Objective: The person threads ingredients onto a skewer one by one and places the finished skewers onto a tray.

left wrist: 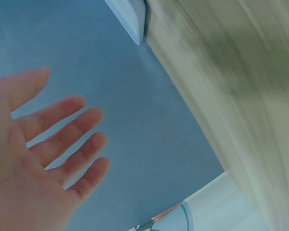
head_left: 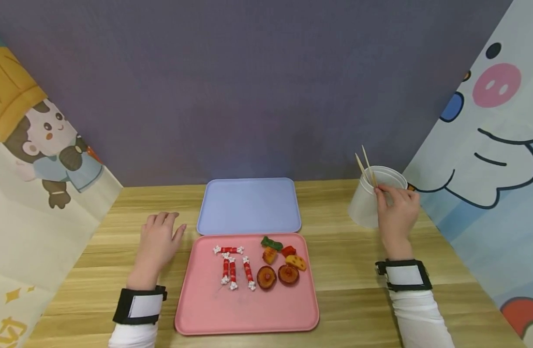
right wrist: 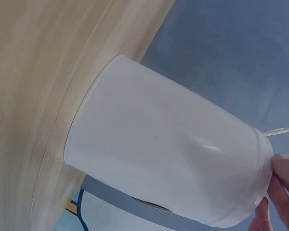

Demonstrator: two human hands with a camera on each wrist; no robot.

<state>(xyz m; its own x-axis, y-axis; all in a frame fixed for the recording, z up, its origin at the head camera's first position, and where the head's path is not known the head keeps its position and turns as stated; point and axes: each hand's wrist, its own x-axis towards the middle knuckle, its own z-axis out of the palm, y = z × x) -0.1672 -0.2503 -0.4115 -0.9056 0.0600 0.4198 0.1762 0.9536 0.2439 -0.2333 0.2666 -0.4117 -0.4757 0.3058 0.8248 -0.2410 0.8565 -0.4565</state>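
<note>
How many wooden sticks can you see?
2. One wooden stick rises from the white bucket; the right hand pinches the other stick. More may be hidden inside.

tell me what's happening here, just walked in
A person's right hand pinches a thin wooden stick at the rim of a white bucket; another stick pokes up beside it. The left hand is held open, holding nothing, left of the pink tray. That tray bears four red-and-white pieces, two round brown pieces and several smaller colored ones. A blue tray lies behind it.
</note>
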